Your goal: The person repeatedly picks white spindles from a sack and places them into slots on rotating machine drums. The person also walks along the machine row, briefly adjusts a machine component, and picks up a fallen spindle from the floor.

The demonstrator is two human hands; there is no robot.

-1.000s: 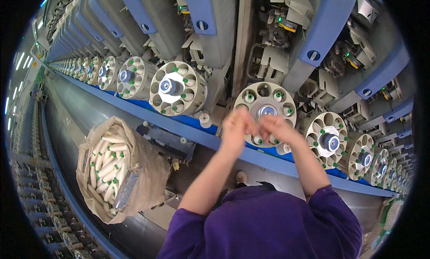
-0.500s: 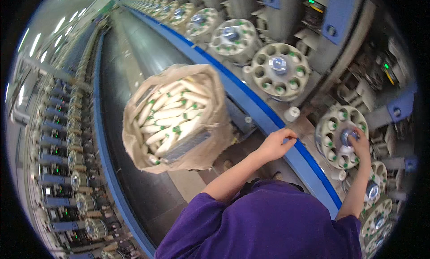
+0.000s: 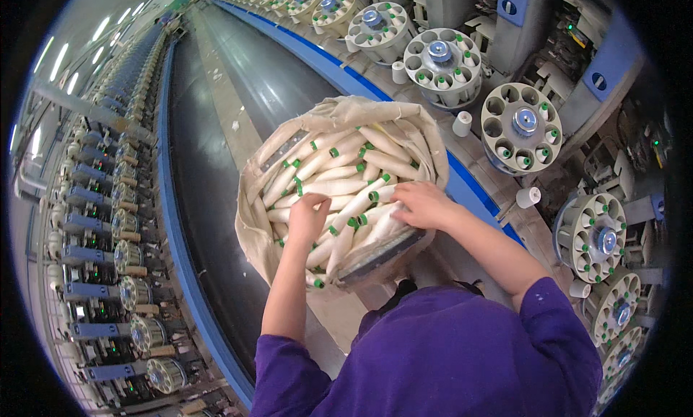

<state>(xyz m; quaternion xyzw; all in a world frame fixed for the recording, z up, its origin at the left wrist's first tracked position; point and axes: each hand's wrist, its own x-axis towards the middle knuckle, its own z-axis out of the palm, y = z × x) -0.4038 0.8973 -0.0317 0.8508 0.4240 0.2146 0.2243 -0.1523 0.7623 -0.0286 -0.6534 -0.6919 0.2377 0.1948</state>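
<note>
A cloth-lined bin (image 3: 253, 233) stands in front of me, heaped with white yarn bobbins (image 3: 317, 161) that have green ends. Over the left part of the heap is my left hand (image 3: 309, 216), its fingers curled together; whatever they may hold is hidden. My right hand (image 3: 424, 205) reaches in from the right side, its fingers closed round a white yarn bobbin (image 3: 385, 193) at the top of the heap. The bobbins overlap at many angles, and those lower down are covered.
Along the right runs a blue rail (image 3: 473, 190), with round bobbin magazines (image 3: 521, 128) behind it, some pockets filled. White yarn cones (image 3: 528, 197) stick out between them. A dark belt-like strip (image 3: 216, 251) lies left of the bin, and another machine row (image 3: 94, 255) lines the far left.
My right hand has left the round magazine on the right and come to the bin. My left hand has moved from the rail to the bobbins. The bin now appears nearer and more central.
</note>
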